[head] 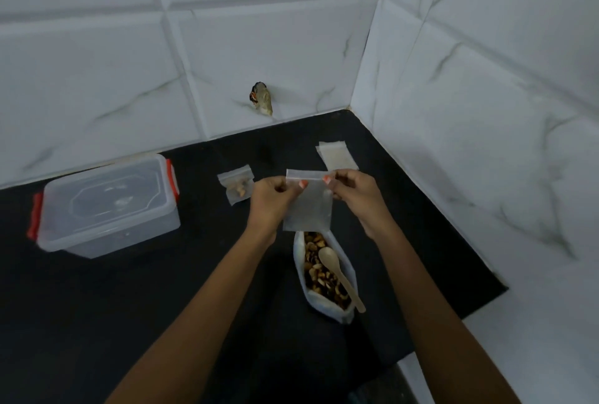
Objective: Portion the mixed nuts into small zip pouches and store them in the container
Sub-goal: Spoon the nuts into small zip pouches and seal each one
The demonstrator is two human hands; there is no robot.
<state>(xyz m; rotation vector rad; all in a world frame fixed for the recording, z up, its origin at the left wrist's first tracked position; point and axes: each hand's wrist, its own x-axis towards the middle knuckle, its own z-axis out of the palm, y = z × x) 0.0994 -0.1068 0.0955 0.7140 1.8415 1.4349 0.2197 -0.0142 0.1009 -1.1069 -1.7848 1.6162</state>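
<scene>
An empty clear zip pouch hangs in the air above the black counter. My left hand pinches its top left corner and my right hand pinches its top right corner. Just below it stands an open bag of mixed nuts with a wooden spoon resting in it. A small pouch with a few nuts lies flat to the left of my hands. The clear container with red clips sits at the left, its lid on.
A small stack of empty pouches lies near the back right corner. Tiled walls close the counter at the back and right. A small object sticks out of the back wall.
</scene>
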